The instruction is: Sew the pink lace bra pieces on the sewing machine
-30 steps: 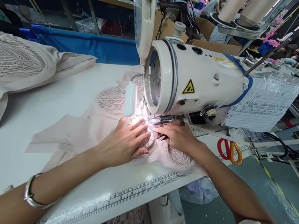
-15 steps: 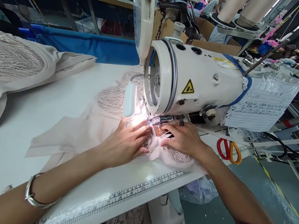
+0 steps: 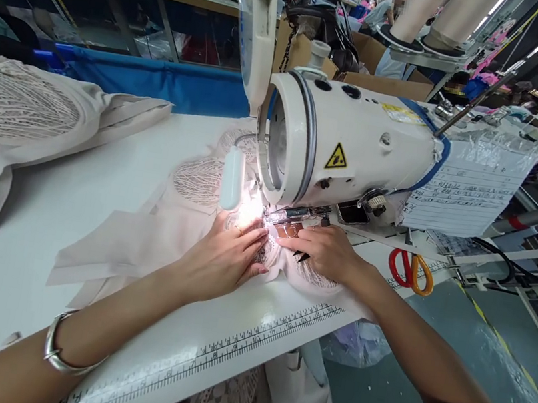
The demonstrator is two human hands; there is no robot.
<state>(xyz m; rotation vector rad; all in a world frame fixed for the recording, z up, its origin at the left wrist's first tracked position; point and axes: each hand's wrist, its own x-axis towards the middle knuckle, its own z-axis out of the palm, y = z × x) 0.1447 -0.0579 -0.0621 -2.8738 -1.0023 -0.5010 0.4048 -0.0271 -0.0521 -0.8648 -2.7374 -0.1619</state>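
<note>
A pale beige garment with white lace panels (image 3: pixel 141 243) lies on the white table (image 3: pixel 47 195) under the head of a white sewing machine (image 3: pixel 347 149). My left hand (image 3: pixel 228 256) lies flat on the fabric just left of the needle, fingers stretched out and together. My right hand (image 3: pixel 325 250) presses the lace on the right side of the needle, fingers extended toward the presser foot, with a small dark object under it that I cannot make out. A small lamp (image 3: pixel 232 179) lights the needle area brightly.
More lace garments (image 3: pixel 13 116) are piled at the table's left. Orange-handled scissors (image 3: pixel 410 271) lie right of the machine, near a sheet of paper in plastic (image 3: pixel 467 191). A printed ruler (image 3: pixel 226 350) runs along the table's front edge. Other people sit at the far back.
My right hand pulled back a little to the right, then slid forward again toward the needle. My left hand stayed almost still on the fabric.
</note>
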